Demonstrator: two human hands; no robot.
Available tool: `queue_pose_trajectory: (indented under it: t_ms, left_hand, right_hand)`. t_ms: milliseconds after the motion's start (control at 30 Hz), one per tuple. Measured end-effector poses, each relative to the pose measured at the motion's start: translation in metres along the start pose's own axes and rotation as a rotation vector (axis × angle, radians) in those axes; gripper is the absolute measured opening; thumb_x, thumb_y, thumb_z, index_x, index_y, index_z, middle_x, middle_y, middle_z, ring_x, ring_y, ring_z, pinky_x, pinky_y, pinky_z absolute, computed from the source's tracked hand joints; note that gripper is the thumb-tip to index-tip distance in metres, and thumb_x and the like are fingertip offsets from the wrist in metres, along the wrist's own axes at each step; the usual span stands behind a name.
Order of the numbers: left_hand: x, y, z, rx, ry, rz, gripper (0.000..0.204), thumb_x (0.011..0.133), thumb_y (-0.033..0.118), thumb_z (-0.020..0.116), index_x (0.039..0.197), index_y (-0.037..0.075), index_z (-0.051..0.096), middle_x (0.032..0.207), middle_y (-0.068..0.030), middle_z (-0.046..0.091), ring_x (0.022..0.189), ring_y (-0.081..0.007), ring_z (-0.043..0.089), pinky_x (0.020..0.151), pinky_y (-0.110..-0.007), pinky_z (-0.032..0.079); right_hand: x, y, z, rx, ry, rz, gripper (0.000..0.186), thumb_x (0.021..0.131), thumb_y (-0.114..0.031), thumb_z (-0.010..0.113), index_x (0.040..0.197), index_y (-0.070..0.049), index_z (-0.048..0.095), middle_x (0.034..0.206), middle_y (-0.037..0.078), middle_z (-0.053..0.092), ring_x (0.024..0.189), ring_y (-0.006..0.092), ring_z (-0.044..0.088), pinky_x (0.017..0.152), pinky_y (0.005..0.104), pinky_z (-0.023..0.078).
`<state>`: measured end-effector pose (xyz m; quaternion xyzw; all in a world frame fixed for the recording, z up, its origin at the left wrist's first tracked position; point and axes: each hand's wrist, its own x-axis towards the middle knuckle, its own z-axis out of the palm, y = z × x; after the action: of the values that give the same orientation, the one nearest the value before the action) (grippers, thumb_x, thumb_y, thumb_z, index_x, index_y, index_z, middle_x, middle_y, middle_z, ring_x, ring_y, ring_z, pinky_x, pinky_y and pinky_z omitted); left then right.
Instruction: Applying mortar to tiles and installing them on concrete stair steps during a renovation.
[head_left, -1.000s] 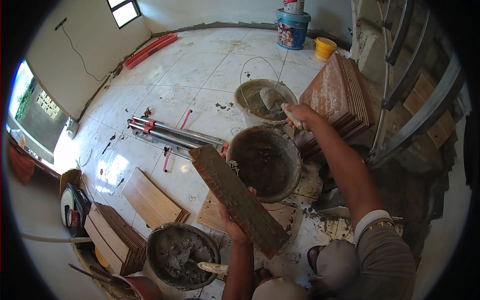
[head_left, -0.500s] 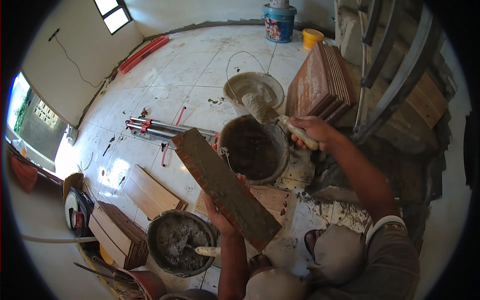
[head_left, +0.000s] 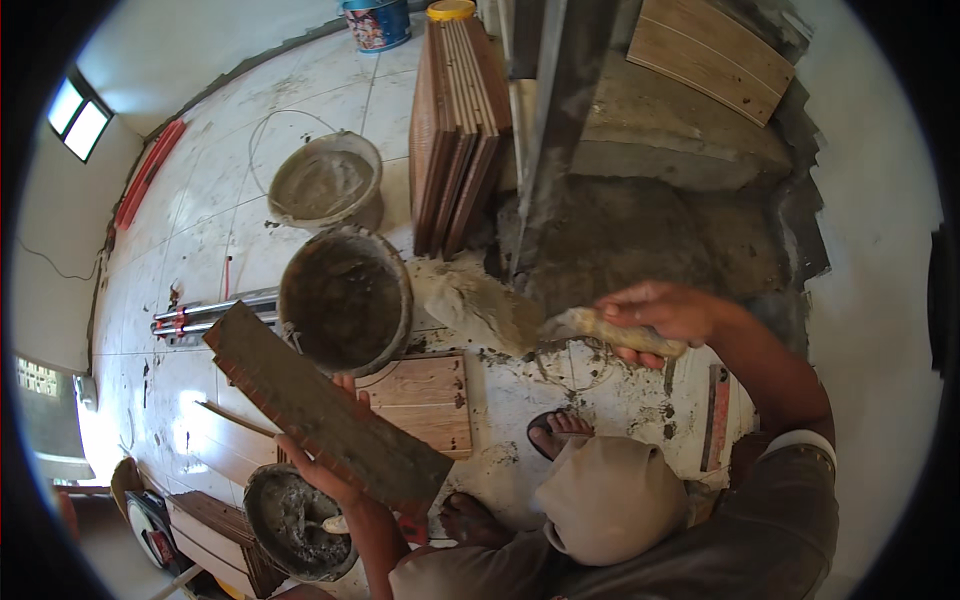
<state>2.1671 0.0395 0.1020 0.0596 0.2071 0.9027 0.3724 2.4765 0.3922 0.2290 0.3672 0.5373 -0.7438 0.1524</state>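
A narrow strip of tile [head_left: 330,405], its upper face spread with grey mortar, rests tilted in my left hand [head_left: 325,475]. The fingers and thumb of that hand grip its two long edges. My right hand [head_left: 665,315] is closed round the pale, dirty handle of a trowel [head_left: 485,310]. Mortar crusts the trowel's blade, which points left over the floor. Left of the blade stands a dark mortar bucket [head_left: 405,300], partly behind the strip's upper end. Ahead lies a step surface [head_left: 650,240] covered in dark grey mortar.
A metal post [head_left: 555,130] rises by the steps, beside upright stacked tiles [head_left: 450,140]. A paler bucket [head_left: 375,200] stands farther back. Near my left forearm are a bucket of grey mix [head_left: 255,520] and more stacked tiles [head_left: 205,545]. A wood-look tile [head_left: 425,395] lies on the floor.
My view has turned right, toward the steps. The trowel has moved from above the dark bucket's far rim to the right of that bucket. Both hands keep their holds.
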Motion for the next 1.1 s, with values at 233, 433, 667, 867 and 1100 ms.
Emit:
queue_pose_trajectory:
  t_ms: [233, 433, 667, 867, 1100]
  left_hand:
    - [0.012, -0.022, 0.008, 0.084, -0.107, -0.037, 0.091, 0.108, 0.068, 0.04, 0.168, 0.002, 0.023, 0.167, -0.0311, 0.033, 0.154, -0.0454, 0.038, 0.128, -0.06, 0.029]
    - [0.017, -0.035, 0.014, 0.092, -0.045, -0.093, 0.09, 0.109, 0.066, 0.041, 0.167, 0.0, 0.024, 0.165, -0.0327, 0.035, 0.152, -0.0455, 0.041, 0.127, -0.06, 0.032]
    - [0.019, -0.044, 0.023, 0.135, -0.071, -0.119, 0.091, 0.108, 0.067, 0.041, 0.167, 0.0, 0.024, 0.164, -0.032, 0.036, 0.15, -0.0449, 0.043, 0.126, -0.058, 0.033]
    - [0.019, -0.045, 0.024, 0.183, -0.058, -0.135, 0.092, 0.108, 0.068, 0.041, 0.166, -0.001, 0.025, 0.163, -0.0317, 0.038, 0.148, -0.0449, 0.045, 0.126, -0.058, 0.034]
    - [0.021, -0.048, 0.023, 0.147, -0.045, -0.144, 0.091, 0.108, 0.068, 0.041, 0.166, 0.0, 0.026, 0.162, -0.0314, 0.039, 0.148, -0.0447, 0.045, 0.125, -0.058, 0.036]
  right_hand:
    - [-0.055, 0.048, -0.06, 0.015, 0.23, -0.019, 0.055, 0.109, -0.036, 0.065, 0.148, 0.002, 0.058, 0.082, 0.005, 0.067, 0.061, 0.0111, 0.061, 0.055, 0.0279, 0.049]
    - [-0.057, 0.063, -0.088, -0.02, 0.243, -0.069, 0.057, 0.107, -0.037, 0.069, 0.148, 0.002, 0.059, 0.081, 0.003, 0.065, 0.06, 0.0096, 0.057, 0.057, 0.0278, 0.049]
    - [-0.045, 0.062, -0.093, -0.182, 0.333, -0.062, 0.053, 0.108, -0.028, 0.068, 0.15, 0.002, 0.058, 0.082, 0.004, 0.064, 0.061, 0.0084, 0.054, 0.056, 0.0273, 0.048]
    - [-0.038, 0.05, -0.093, -0.227, 0.282, -0.014, 0.056, 0.105, -0.039, 0.07, 0.147, -0.003, 0.063, 0.081, 0.0, 0.065, 0.062, 0.0074, 0.054, 0.058, 0.0275, 0.048]
    - [-0.03, 0.042, -0.085, -0.309, 0.252, 0.094, 0.058, 0.104, -0.044, 0.071, 0.145, -0.004, 0.066, 0.086, 0.001, 0.07, 0.065, 0.008, 0.059, 0.061, 0.0278, 0.051]
